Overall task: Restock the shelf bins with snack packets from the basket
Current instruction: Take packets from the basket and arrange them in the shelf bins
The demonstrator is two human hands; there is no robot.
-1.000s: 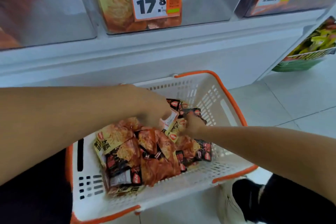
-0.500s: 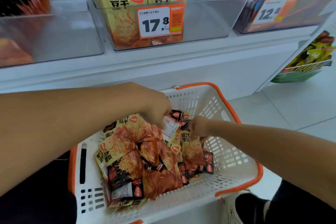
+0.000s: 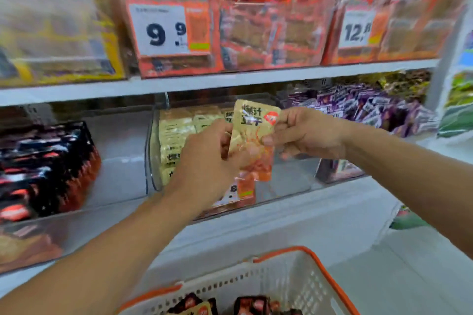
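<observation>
At centre of frame, both hands raised before clear shelf bin [image 3: 289, 181]. Left hand [image 3: 204, 163] grips tan-and-orange snack packet [image 3: 252, 135] along left edge; right hand [image 3: 304, 133] pinches right edge, thumb in front. Packet upright, in front of bin's open top, matching packets [image 3: 176, 133] stacked inside. White orange-rimmed basket [image 3: 289, 281] at bottom of frame, more packets [image 3: 252, 305] within. Price tag "9.9" [image 3: 170, 29] upper shelf.

yellow snack packet [image 3: 252, 135], upright, before clear bin [image 3: 289, 181]
</observation>
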